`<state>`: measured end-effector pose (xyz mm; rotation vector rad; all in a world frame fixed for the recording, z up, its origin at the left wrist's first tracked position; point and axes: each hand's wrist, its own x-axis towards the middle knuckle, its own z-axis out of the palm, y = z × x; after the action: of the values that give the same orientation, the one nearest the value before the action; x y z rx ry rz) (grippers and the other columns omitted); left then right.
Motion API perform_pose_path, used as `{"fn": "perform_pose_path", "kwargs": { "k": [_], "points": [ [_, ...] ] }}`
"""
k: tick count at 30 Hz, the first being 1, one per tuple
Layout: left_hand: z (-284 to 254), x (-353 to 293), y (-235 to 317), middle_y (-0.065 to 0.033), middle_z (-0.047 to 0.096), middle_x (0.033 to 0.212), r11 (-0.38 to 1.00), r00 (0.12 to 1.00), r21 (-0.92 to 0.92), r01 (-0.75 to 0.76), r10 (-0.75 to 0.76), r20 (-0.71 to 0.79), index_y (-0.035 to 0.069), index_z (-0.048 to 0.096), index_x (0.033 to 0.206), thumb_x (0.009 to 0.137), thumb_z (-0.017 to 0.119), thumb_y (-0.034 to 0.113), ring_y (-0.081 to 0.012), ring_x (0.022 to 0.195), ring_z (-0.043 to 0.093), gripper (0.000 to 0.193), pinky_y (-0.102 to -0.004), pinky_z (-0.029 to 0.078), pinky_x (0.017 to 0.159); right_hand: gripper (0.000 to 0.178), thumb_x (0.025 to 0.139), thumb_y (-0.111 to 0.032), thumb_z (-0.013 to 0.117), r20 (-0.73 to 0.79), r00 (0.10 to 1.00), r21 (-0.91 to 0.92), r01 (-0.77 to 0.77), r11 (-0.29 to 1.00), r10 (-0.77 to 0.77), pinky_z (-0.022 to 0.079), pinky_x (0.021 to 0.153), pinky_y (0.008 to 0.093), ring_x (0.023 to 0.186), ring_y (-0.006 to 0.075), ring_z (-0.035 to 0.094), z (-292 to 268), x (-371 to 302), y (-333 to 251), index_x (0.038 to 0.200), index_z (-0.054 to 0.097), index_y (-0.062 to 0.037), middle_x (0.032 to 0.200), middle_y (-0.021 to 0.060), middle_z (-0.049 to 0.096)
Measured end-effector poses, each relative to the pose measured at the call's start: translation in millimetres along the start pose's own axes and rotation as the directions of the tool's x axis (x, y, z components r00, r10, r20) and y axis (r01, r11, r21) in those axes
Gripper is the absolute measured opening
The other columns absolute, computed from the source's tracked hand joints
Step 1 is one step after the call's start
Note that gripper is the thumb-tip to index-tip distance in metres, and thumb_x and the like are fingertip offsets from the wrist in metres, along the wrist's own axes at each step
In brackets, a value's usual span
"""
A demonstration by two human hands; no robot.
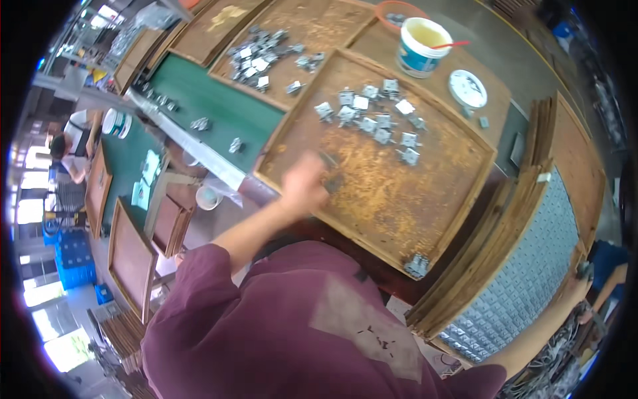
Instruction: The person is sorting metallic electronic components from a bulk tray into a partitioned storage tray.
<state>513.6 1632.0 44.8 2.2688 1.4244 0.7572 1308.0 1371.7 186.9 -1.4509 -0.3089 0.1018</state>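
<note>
My left hand (306, 183) is over the near left part of a shallow wooden tray (399, 226). Motion blurs its fingers, and a greyish shape shows beside them. Small silver metal parts (382, 121) lie loose across the tray's far half, and a few more (417, 266) sit in its near right corner. Far out to the right, my right hand (575, 288) is closed around a small dark grey metal part (585, 270), beyond the edge of a tray filled with rows of small metal parts (518, 286).
A white tub (422, 50) with a red stick and a round white lid (467, 89) stand behind the tray. Another tray (292, 40) holds a pile of metal parts. A green conveyor belt (212, 100) runs at left. Other people are at far left and far right.
</note>
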Motion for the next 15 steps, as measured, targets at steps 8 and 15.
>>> {"fn": "perform_pose_path", "kwargs": {
  "k": [8, 15],
  "points": [
    [-117, 15, -167, -0.0200, 0.069, 0.102, 0.671, 0.771, 0.523, 0.526, -0.636, 0.039, 0.010, 0.067, 0.107, 0.079, 0.062, 0.028, -0.0390, 0.094, 0.065, 0.033, -0.0463, 0.052, 0.078, 0.034, 0.101, -0.005, 0.046, 0.315, 0.948, -0.009, 0.049, 0.999, -0.043, 0.056, 0.089, 0.0328, 0.109, 0.0245, 0.062, 84, -174, -31, 0.132, 0.049, 0.0074, 0.127, 0.0166, 0.060],
    [-105, 28, -118, -0.0083, 0.067, 0.097, 0.620, 0.865, -0.661, 0.423, -0.494, 0.089, 0.007, 0.068, 0.113, 0.085, 0.066, 0.010, -0.0212, 0.086, 0.061, 0.028, -0.0302, 0.047, 0.080, 0.044, 0.093, -0.006, 0.062, 0.521, 0.852, -0.108, 0.130, 0.986, -0.055, 0.055, 0.094, 0.0366, 0.108, 0.0194, 0.062, 182, -403, -64, 0.135, 0.051, -0.0008, 0.129, 0.0096, 0.058]
  ]
}}
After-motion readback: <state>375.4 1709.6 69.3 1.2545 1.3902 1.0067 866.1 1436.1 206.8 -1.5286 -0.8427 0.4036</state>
